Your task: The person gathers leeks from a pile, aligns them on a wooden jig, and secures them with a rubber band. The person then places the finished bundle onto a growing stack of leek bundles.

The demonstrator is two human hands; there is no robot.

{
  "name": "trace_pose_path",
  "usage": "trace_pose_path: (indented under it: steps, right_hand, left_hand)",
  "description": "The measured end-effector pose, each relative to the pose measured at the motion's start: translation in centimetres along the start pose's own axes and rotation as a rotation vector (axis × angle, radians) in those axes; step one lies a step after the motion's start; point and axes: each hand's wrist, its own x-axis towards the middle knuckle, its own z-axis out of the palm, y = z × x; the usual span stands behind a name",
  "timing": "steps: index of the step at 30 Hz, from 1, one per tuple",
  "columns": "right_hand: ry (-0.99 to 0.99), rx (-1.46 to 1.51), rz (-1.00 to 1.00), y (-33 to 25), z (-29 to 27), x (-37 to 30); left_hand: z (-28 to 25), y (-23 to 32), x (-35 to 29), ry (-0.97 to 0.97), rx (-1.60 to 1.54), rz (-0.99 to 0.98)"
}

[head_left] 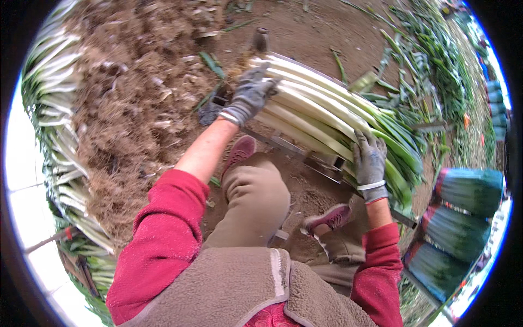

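Observation:
A thick bundle of long green onions [316, 101] lies across a low metal stand [283, 143] in front of me, white ends to the left, green leaves to the right. My left hand [249, 98], in a grey glove, rests on the white stalks near the root end, its fingers apart. Farther right, my right hand [371, 161], also gloved, lies over the near side of the bundle where white turns to green. Its fingers are spread and touch the stalks; their tips are partly lost among the leaves.
A large heap of brown root trimmings [131, 87] covers the left ground. Beyond it runs a row of green onions [60, 109]. Cut leaves [436, 60] litter the far right. Wrapped bluish-green bundles [457, 229] stand at the right. My legs and shoes [332, 217] are close below the stand.

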Motion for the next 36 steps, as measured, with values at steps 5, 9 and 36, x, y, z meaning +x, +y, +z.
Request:
trace_pose_path:
  steps: [5,9,36]
  right_hand:
    - [0.310,-0.109,0.232,1.1,4.6,-0.7]
    - [0.251,-0.091,0.197,2.4,5.4,-1.4]
    - [0.439,0.063,0.452,1.7,-0.7,-0.9]
  left_hand:
    - [0.1,1.1,0.5,0.009,0.044,-0.080]
    - [0.3,0.8,0.7,0.051,0.111,-0.020]
    - [-5.6,3.6,-2.6,0.008,-0.114,-0.176]
